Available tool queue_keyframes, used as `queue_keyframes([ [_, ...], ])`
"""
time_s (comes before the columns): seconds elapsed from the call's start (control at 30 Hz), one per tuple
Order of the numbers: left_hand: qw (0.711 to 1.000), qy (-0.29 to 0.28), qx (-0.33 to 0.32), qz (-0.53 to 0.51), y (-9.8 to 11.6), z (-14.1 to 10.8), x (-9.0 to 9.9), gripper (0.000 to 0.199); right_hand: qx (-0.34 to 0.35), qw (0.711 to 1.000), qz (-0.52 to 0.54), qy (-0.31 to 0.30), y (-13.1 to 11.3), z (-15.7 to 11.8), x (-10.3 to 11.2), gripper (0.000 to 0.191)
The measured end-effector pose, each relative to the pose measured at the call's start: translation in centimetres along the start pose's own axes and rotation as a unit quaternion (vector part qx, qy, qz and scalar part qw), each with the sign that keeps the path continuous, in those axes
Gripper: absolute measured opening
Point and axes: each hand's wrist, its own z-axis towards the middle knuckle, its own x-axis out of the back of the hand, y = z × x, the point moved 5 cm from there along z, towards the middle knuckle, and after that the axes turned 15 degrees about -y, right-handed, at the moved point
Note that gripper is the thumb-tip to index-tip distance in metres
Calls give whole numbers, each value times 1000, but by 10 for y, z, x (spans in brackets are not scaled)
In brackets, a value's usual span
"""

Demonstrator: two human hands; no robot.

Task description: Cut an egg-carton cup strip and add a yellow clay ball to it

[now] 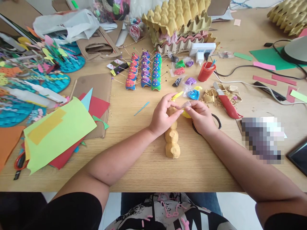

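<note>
So the tabletop [134,172] is pale, grained wood and pretty packed, with light floor below its near edge. My landmark's the carton strip [172,150], running lengthwise under the hands. Its near end stops short of that edge, with bare wood to both sides. Left of it there's a skinny blue stick [141,108], then flat paper [62,124]; right of it, a black loop [218,121] partly under the right hand [202,118], then a red knife [227,102]. That hand's pinched on crinkly clear wrap [186,104]. Left hand [164,115] is mostly closed, fingertips right by the wrap; can't tell its grip. The strip's tan, bumpy pulp; beyond it sit painted rows [145,72] and stacked egg trays [176,19].
</note>
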Motion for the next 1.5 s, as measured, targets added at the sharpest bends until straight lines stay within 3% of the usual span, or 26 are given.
queue_keyframes([
  [0.47,999,0,23,-30,2,0,-1,46,8,1000,-5,-14,1,0,-1,43],
  [0.63,1000,14,18,0,-5,0,-1,65,-8,999,36,29,4,-2,2,47],
  [0.73,1000,21,13,-4,-5,1,-2,58,-11,998,47,26,6,-1,1,45],
  [0.83,999,19,11,-36,-6,1,-3,50,-1,1000,2,13,2,-3,-1,45],
  [0.97,997,30,21,-71,-10,-1,-3,51,18,987,-155,26,-19,-6,5,47],
  [1.07,996,54,30,-68,-13,-1,-1,51,19,952,-303,38,-45,1,22,29],
  [1.13,995,64,29,-71,-14,-1,0,52,-4,904,-428,19,-58,13,34,20],
  [1.27,993,64,28,-96,-11,0,0,50,-143,760,-626,-96,-54,53,46,51],
  [1.33,992,59,33,-104,-10,1,0,49,-214,709,-658,-133,-45,72,48,54],
  [1.4,991,58,35,-112,-9,2,0,48,-231,687,-673,-146,-37,90,44,49],
  [1.5,990,65,37,-121,-9,1,0,47,-222,683,-683,-133,-28,117,39,43],
])
